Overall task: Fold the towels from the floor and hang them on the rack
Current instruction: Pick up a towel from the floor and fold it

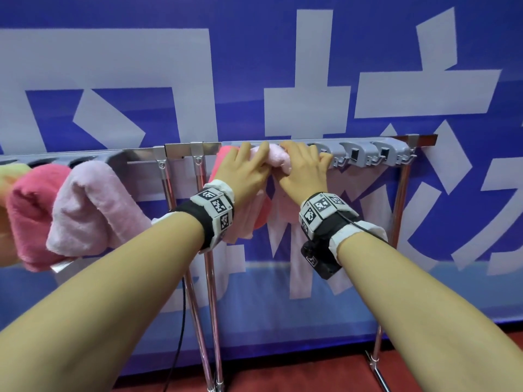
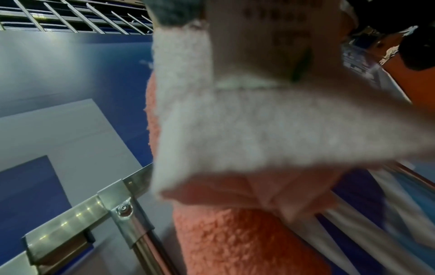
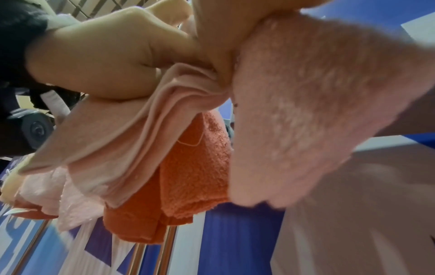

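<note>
A light pink towel [image 1: 276,159] is bunched over the top bar of the right-hand rack [image 1: 368,154]. Both hands are on it. My left hand [image 1: 254,157] curls over its left part and my right hand [image 1: 305,159] over its right part, with fingertips reaching the grey hook bar. The towel's ends hang below my wrists [image 3: 306,93]. In the right wrist view my left hand [image 3: 105,55] grips folded pink layers. A coral towel [image 1: 223,157] hangs just left of it on the same bar, and the wrist views show it too [image 3: 195,167] [image 2: 235,241].
A second rack on the left carries a yellow-green towel [image 1: 11,171], a coral towel [image 1: 31,210] and a light pink towel [image 1: 93,205]. Grey hooks [image 1: 385,154] to the right of my hands are bare. A blue banner [image 1: 254,66] stands behind, with red floor [image 1: 452,369] below.
</note>
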